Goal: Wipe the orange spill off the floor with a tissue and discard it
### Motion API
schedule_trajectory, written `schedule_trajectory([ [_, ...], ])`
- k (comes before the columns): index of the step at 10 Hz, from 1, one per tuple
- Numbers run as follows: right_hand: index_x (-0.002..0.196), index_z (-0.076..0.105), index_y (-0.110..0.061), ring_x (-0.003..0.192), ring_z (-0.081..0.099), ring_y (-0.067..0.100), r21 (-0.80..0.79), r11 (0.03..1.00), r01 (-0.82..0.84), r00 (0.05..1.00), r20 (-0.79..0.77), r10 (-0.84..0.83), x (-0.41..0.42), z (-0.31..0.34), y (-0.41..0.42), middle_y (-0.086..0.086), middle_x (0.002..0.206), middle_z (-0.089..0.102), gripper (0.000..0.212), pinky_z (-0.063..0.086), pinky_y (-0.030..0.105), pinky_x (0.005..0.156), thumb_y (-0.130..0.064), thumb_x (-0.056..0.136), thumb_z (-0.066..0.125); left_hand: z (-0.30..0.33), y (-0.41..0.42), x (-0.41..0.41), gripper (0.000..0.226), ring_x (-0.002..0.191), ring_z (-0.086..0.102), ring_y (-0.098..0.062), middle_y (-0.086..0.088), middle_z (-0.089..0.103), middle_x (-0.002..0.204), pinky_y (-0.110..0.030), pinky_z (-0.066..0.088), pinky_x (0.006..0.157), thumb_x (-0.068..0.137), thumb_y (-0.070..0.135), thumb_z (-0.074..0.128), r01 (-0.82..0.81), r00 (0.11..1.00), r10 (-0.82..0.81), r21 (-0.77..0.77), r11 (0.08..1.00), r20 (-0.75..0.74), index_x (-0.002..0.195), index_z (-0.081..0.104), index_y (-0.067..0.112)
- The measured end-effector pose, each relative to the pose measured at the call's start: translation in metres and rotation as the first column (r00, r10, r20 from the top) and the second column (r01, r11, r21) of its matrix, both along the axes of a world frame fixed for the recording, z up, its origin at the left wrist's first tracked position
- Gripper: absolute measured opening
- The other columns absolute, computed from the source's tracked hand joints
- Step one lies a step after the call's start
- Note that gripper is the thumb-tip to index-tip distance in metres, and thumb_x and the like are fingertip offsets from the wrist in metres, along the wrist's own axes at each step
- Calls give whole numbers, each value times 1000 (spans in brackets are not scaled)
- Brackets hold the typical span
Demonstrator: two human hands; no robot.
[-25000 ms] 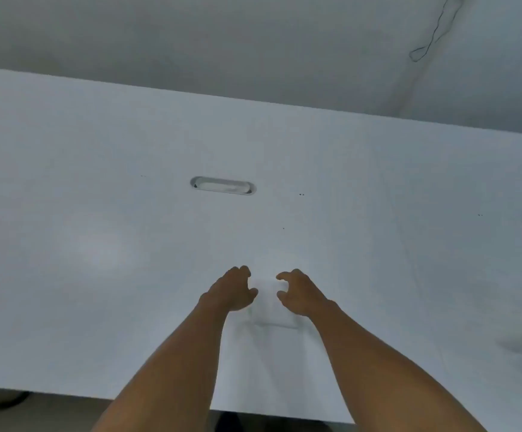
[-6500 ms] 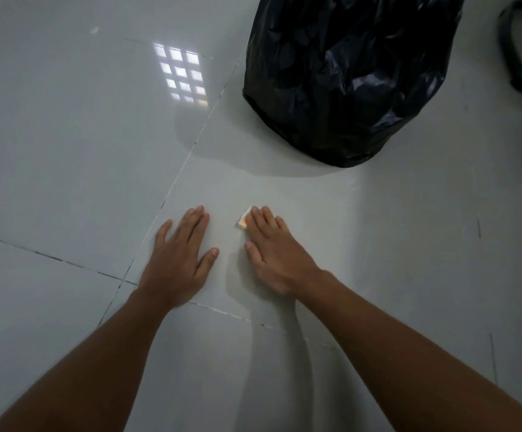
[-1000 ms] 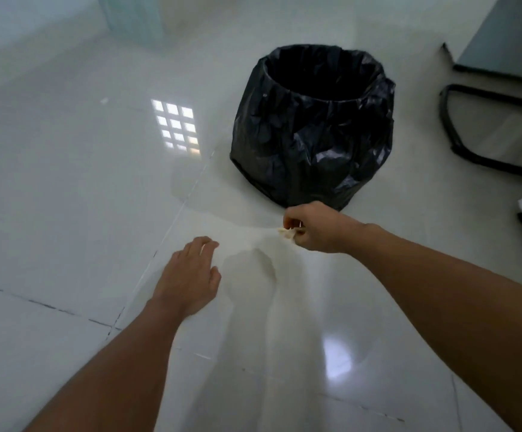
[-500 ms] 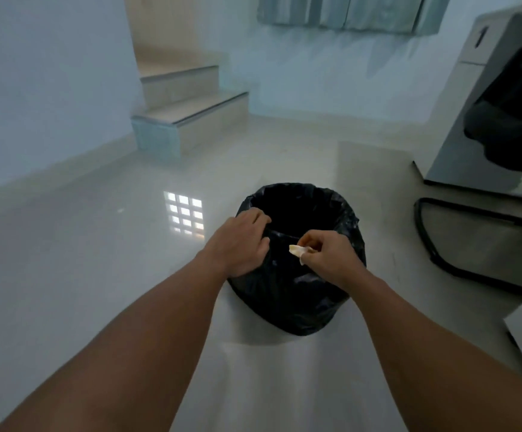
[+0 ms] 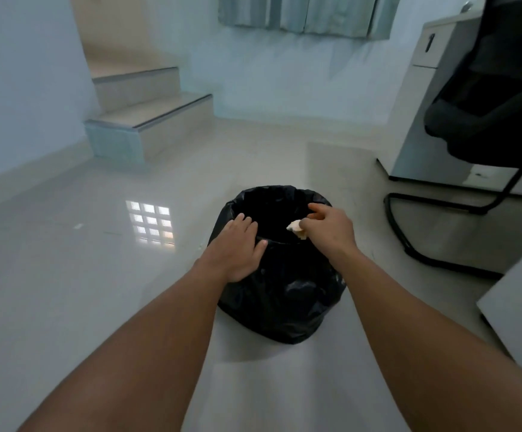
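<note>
A glossy tiled floor point(image 5: 66, 275) is carrying the black-lined bin point(image 5: 281, 294). The left hand point(image 5: 237, 247) is lying spread on its near rim; the right hand point(image 5: 328, 232) is pinching the tissue point(image 5: 297, 229) over the opening. Releasing off-centre, it could be catching the rim and falling outside.

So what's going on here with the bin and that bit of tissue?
A person is throwing away a used tissue. The right hand holds the crumpled, orange-stained tissue over the open mouth of the black-lined bin, fingers loosening. The left hand rests on the bin's near rim. The tissue has not dropped in yet. No spill shows on the floor in view.
</note>
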State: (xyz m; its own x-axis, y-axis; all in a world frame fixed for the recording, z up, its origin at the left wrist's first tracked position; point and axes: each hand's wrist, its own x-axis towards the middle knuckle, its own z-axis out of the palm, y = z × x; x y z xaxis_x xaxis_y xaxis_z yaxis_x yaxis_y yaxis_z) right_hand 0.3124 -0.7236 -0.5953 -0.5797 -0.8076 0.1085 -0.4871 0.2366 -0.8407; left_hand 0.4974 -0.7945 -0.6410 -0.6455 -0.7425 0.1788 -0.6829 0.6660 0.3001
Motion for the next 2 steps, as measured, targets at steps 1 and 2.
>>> schedule_trajectory([
  [1,133,64,-19,116,63,19,-12,999,-30,994,-104,28,-7,13,11,3,129,68,50,44,24,91,-20,83,65,-3,-1,-7,62,155,11,-29,-15,30,162,-41,10,127,105,40,31,2,999,-3,-20,1000,-33,153,28,1],
  [2,98,76,-18,88,74,21,-176,983,-49,999,-29,45,-22,54,25,9,102,76,17,59,33,73,-12,89,63,-6,-2,-10,60,154,14,-30,-14,37,158,-42,12,127,105,38,31,3,1000,-4,-56,998,-14,152,32,1],
])
